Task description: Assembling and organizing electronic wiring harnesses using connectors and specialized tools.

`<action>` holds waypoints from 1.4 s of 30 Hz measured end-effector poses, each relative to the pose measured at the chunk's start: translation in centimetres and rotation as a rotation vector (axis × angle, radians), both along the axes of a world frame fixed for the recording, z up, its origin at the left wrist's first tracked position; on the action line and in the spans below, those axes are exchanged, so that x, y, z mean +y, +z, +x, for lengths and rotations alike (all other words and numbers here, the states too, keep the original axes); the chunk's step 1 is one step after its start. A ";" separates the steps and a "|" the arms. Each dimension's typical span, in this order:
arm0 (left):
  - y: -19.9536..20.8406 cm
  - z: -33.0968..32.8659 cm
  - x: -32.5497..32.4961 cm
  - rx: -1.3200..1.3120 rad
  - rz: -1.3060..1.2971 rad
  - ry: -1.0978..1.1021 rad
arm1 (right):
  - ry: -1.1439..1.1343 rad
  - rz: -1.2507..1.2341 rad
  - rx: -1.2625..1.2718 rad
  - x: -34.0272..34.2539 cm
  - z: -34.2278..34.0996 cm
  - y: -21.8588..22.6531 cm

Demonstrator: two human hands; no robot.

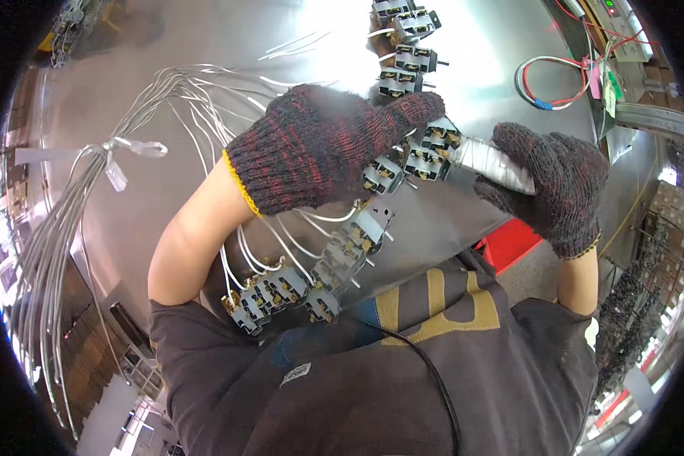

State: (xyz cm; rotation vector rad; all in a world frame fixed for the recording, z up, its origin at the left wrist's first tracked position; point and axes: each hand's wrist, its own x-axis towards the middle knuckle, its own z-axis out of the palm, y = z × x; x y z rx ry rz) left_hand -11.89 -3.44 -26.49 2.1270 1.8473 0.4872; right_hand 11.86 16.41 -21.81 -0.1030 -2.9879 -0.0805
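Both hands wear dark knitted gloves flecked with red. My left hand reaches across the middle, one digit stretched along the upper edge of a small grey electrical block with brass contacts; its other fingers are hidden beneath. My right hand is closed round a tool with a whitish-silver, wrapped-looking handle. The handle's left end meets the block, and its working tip cannot be made out. Another such block sits just below my left hand. White wires run from under the left glove to more blocks.
More blocks line the far side of the metal table, and a cluster lies close to my body. A tied bundle of white wires hangs over the left edge. Red and white cables coil far right; a red bin is below.
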 end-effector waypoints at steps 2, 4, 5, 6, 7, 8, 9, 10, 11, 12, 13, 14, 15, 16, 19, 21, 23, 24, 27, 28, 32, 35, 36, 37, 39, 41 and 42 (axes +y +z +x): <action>-0.4 0.0 0.2 -0.066 0.133 0.041 | 0.000 0.039 -0.056 0.5 -0.2 0.4; -0.2 -0.1 0.5 -0.051 0.067 0.024 | -0.019 0.103 -0.143 0.9 -0.2 0.7; -0.1 0.0 0.7 -0.042 0.077 0.034 | -0.020 0.106 -0.146 1.1 -0.3 0.9; -0.1 0.1 0.7 -0.031 0.084 0.044 | 0.002 0.087 -0.126 1.0 -0.6 1.0; -0.1 0.1 0.7 -0.033 0.086 0.044 | 0.023 0.072 -0.107 1.0 -0.7 1.1; -0.1 0.0 0.8 -0.036 0.107 0.032 | 0.023 0.077 -0.109 1.1 -0.8 1.3; -0.1 0.0 0.8 -0.040 0.133 0.019 | 0.032 0.096 -0.095 1.1 -0.7 1.3; 0.4 -0.1 0.8 -0.042 0.148 0.019 | 0.040 0.119 -0.081 1.1 -0.6 1.4; 1.1 -0.3 0.4 -0.046 0.053 0.016 | 0.063 0.082 -0.049 0.9 -0.7 1.5; 0.6 -0.4 1.3 -0.059 0.000 0.006 | 0.080 0.086 -0.029 1.4 -0.8 1.4; 0.1 -0.1 1.9 -0.066 0.091 -0.001 | 0.112 0.038 -0.025 1.6 -0.9 1.1; 1.4 0.4 2.0 -0.030 -0.085 0.038 | 0.104 0.106 -0.128 1.5 -0.9 1.1; 3.2 0.6 1.7 0.007 -0.267 0.100 | -0.082 -0.193 -0.274 0.8 -1.9 2.0; 4.8 0.5 2.1 0.037 -0.259 0.082 | -0.033 -0.157 -0.233 0.8 -1.9 4.3; 6.7 0.1 2.3 0.088 -0.292 0.069 | 0.046 -0.138 -0.165 1.3 -1.5 5.5; 5.6 0.1 2.1 0.063 -0.142 0.072 | 0.107 -0.115 -0.044 1.3 -1.9 5.7; 5.6 0.1 2.0 0.031 -0.119 0.066 | 0.126 -0.144 -0.035 1.4 -1.9 6.1; 5.9 0.1 2.1 -0.008 -0.104 0.063 | 0.148 -0.179 -0.033 1.6 -1.9 6.4; 7.1 0.4 2.4 0.004 -0.153 0.071 | 0.213 -0.051 -0.122 2.1 -2.5 7.4; 7.1 0.4 2.2 -0.005 -0.144 0.065 | 0.216 -0.052 -0.118 2.2 -2.5 7.5; 7.0 0.6 2.1 0.034 -0.147 0.104 | 0.236 -0.059 -0.232 2.3 -2.9 7.8; 6.1 0.2 1.3 0.018 -0.107 0.086 | 0.248 -0.044 -0.166 1.6 -3.0 7.0; 5.6 0.1 1.1 0.034 -0.093 0.087 | 0.241 -0.047 -0.114 1.3 -2.7 6.3; 4.7 0.1 0.6 0.049 -0.084 0.098 | 0.261 -0.087 -0.108 0.8 -2.8 6.0; 2.8 0.0 -0.1 0.092 -0.028 0.093 | 0.246 0.070 -0.094 -0.2 -3.0 6.3; 3.3 0.4 -0.4 0.018 -0.006 0.107 | 0.165 0.025 -0.043 -1.6 -2.6 5.5; 3.1 0.4 -0.5 0.018 -0.029 0.110 | 0.070 0.022 0.001 -2.0 -2.3 5.4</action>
